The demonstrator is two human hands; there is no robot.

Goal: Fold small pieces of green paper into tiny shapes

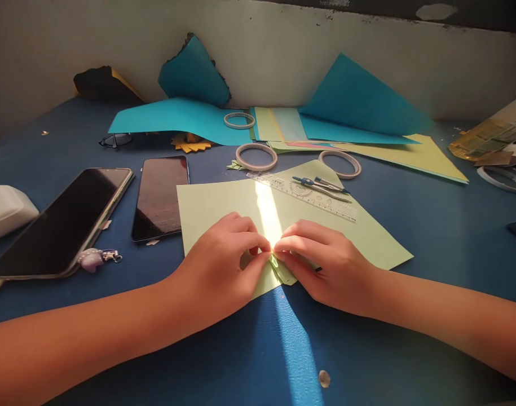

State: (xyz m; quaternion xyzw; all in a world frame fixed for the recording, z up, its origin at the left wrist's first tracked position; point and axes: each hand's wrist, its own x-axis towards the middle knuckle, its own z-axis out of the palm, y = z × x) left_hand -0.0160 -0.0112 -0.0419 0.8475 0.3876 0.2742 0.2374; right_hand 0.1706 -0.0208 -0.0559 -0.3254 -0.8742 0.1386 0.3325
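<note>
My left hand [232,256] and my right hand [325,259] meet at the centre, fingertips almost touching. Both pinch a small folded piece of light green paper [275,264] between thumbs and fingers. Under the hands lies a large light green sheet [215,206], its near edge by my wrists. A clear ruler [302,194] rests on the sheet's far right part, with a compass [321,187] on top of it. A bright strip of sunlight crosses the sheet and the small piece. Fingers partly hide the small piece.
Two phones [63,225] [161,197] and a purple charm [92,259] lie left, beside a white case [8,213]. Tape rolls [256,157] [340,164] sit behind the sheet. Blue paper [164,119] and yellow paper [427,155] lie by the wall. A packet [490,132] is at right.
</note>
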